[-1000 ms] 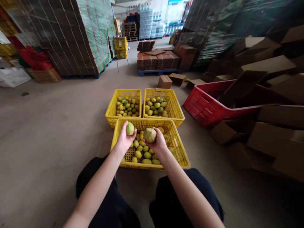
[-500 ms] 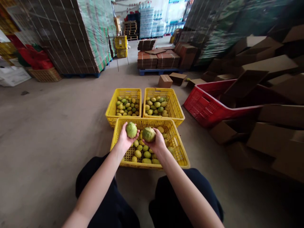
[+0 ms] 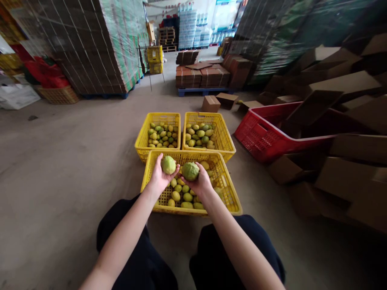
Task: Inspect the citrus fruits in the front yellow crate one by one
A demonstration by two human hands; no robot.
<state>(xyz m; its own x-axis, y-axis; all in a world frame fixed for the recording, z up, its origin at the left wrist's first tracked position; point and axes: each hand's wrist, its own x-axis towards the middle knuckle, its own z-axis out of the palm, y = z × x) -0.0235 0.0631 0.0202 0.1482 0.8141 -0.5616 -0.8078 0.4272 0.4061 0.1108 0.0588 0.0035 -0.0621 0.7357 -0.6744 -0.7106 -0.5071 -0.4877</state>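
My left hand (image 3: 160, 177) is closed around a pale yellow-green lemon (image 3: 168, 165), its thumb up along the left side. In my right hand (image 3: 202, 181) rests a greener, lumpy lemon (image 3: 190, 171), gripped from the right and below. Both hands hover over the nearest yellow crate (image 3: 232, 193), which holds several yellow and green lemons (image 3: 188, 197); my hands and forearms cover part of them. Just beyond stand two more yellow crates, the left crate (image 3: 142, 139) and the right crate (image 3: 225, 135), each with lemons inside.
A red crate (image 3: 256, 139) stands to the right, among heaped cardboard boxes (image 3: 347, 169). Small cartons (image 3: 211, 104) lie on the floor (image 3: 75, 161) ahead, before a blue pallet (image 3: 202, 92) of flattened boxes. Tall wrapped stacks (image 3: 87, 48) rise on both sides.
Both lemons have been turned in my fingers: the left one shows a yellower side, the right one a greener, more ridged side. My hands stay in nearly the same place.
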